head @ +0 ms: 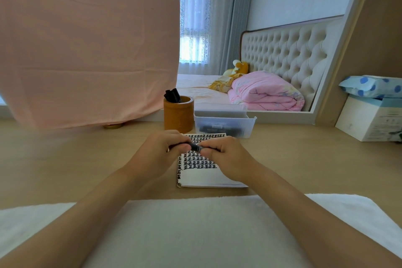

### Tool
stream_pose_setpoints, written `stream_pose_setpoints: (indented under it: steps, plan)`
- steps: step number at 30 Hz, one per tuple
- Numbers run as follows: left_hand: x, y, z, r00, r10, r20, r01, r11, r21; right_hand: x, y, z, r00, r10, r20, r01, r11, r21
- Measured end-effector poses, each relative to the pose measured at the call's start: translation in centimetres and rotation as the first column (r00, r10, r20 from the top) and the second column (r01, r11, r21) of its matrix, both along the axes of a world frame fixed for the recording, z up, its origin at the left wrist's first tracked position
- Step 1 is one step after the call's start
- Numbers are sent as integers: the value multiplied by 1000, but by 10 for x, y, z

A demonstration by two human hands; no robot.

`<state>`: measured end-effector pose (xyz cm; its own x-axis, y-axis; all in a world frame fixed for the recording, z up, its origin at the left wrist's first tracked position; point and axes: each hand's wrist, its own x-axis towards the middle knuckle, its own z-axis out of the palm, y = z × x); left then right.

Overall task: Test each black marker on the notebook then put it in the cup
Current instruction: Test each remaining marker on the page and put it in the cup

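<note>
Both the left hand [159, 150] and the right hand [226, 154] gripped one black marker [196, 147] lying crosswise above the notebook [202, 175], probably at its cap.

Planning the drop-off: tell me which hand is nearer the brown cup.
Left. The left hand lies just in front of the cup; the right hand is farther right, before the clear bin. Both hold the marker.

Black marker [196, 147] horizontal above marked notebook [202, 172]; cup [178, 115] behind.
</note>
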<state>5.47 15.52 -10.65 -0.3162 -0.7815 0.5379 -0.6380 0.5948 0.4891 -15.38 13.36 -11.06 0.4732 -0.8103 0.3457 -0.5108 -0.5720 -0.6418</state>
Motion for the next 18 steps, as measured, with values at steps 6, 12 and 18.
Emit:
stream_pose_setpoints:
  steps: [6,12,18]
  plan:
    - [-5,-13,-4,1000,10,11,-10,1000,19,-5,-5,-9,999,-34,-13,35,998,52]
    - [2,-48,-4,994,97,-43,-93,992,86,-1,-24,5,973,-190,130,180,980,89]
    - [17,-112,-14,873,435,-222,-425,900,93,13,-61,48,918,-295,266,281,955,89]
